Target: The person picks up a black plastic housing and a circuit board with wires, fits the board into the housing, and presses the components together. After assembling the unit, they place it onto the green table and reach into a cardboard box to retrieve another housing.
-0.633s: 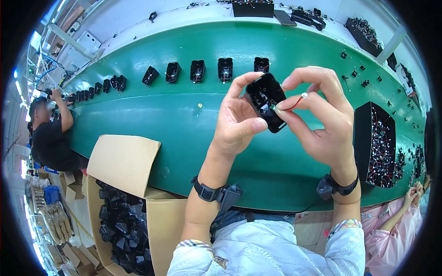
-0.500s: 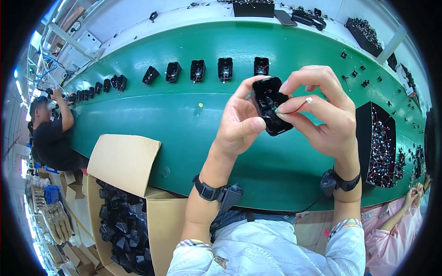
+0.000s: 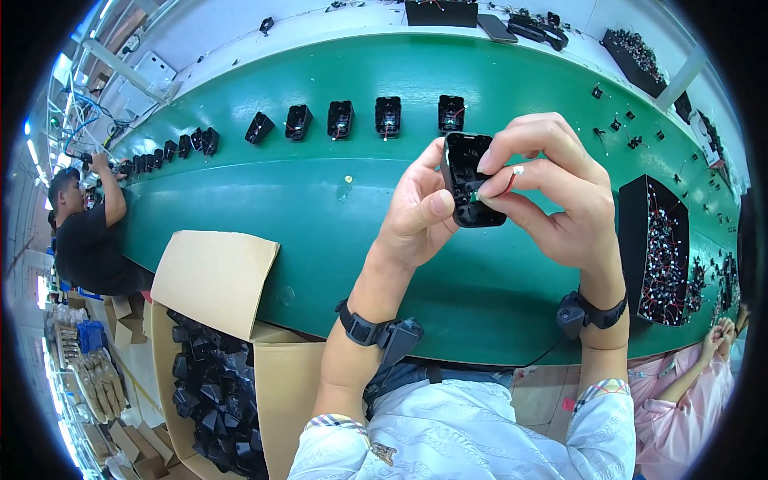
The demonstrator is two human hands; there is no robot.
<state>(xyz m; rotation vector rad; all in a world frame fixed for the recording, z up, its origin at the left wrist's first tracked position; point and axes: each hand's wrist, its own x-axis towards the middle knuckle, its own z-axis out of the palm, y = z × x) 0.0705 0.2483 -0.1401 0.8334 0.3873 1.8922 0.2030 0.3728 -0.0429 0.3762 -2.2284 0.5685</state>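
Note:
My left hand (image 3: 418, 204) is closed around a black plastic housing (image 3: 472, 214), its hollow side facing up. The thumb presses on the housing's near left edge. In the housing, my right hand (image 3: 552, 180) pinches a small green circuit board (image 3: 474, 196) between thumb and fingers. From that pinch a red and black wire lead rises to a white connector (image 3: 518, 170). Fingers partly hide the board. Beyond my hands, a row of similar black housings (image 3: 388, 118) runs leftward across the green table (image 3: 320, 216); several have small boards and wires in them.
At my right stands a black bin (image 3: 638, 240) full of wired parts. A cardboard box (image 3: 288, 392) of black housings is at lower left. One person (image 3: 92, 224) works at the far left; another's pink sleeve (image 3: 680, 400) shows at lower right. Loose parts (image 3: 634, 143) lie far right.
The housing has turned more upright and flatter to view between my hands. The right hand still pinches the board inside, and its wire and connector have shifted left.

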